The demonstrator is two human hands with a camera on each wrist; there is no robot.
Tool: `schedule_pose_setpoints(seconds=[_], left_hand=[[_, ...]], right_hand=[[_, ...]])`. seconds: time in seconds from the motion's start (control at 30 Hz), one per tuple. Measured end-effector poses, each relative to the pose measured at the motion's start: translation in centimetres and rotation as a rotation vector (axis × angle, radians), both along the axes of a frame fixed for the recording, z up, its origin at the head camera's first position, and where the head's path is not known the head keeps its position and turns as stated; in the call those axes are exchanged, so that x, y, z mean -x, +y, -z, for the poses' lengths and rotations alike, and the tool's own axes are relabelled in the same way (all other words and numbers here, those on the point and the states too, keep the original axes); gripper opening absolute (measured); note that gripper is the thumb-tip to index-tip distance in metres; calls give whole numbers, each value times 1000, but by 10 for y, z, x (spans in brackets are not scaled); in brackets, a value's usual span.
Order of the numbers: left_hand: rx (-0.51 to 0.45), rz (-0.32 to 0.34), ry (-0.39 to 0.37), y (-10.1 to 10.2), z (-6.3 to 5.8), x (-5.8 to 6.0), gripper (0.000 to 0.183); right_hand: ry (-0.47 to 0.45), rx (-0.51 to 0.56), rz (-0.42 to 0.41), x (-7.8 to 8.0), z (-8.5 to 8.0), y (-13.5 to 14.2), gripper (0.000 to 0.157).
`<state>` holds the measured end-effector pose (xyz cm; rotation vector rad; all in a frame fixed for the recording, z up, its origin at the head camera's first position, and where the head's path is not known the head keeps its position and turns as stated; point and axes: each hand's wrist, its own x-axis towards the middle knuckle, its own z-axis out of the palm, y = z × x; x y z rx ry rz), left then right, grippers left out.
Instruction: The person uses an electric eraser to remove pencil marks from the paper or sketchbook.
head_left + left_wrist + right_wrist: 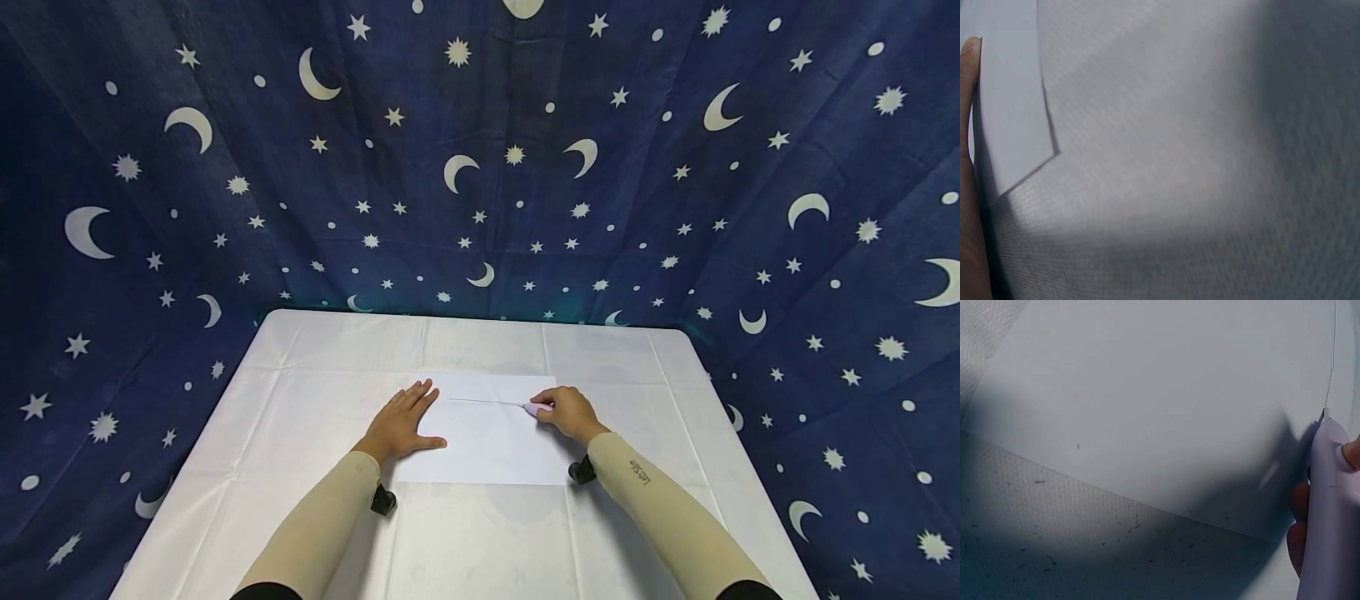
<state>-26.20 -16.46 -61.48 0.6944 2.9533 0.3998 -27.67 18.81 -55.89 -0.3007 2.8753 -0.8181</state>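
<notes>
A white sheet of paper (487,454) lies flat on the table. My left hand (403,423) rests over the sheet's left edge with its fingers spread. In the left wrist view, its thumb shows at the far left beside the paper (1016,106). Near the sheet's right edge, my right hand (573,414) grips a lilac utility knife (1335,512). The knife's small blade tip meets the paper at the right end of a thin, nearly straight line (480,401). That line runs leftward across the upper part of the sheet.
A creased white cloth (480,542) covers the table around the paper. Small dark specks (1040,482) dot the cloth beside the sheet in the right wrist view. Dark blue curtains (510,225) with moons and stars stand behind the table and along both sides.
</notes>
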Motion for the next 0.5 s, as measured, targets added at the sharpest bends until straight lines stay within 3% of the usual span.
schedule_pose_setpoints(seconds=[0.5], left_hand=[[15, 1, -9, -1, -1, 1, 107]], right_hand=[[12, -19, 7, 0, 0, 4, 23]])
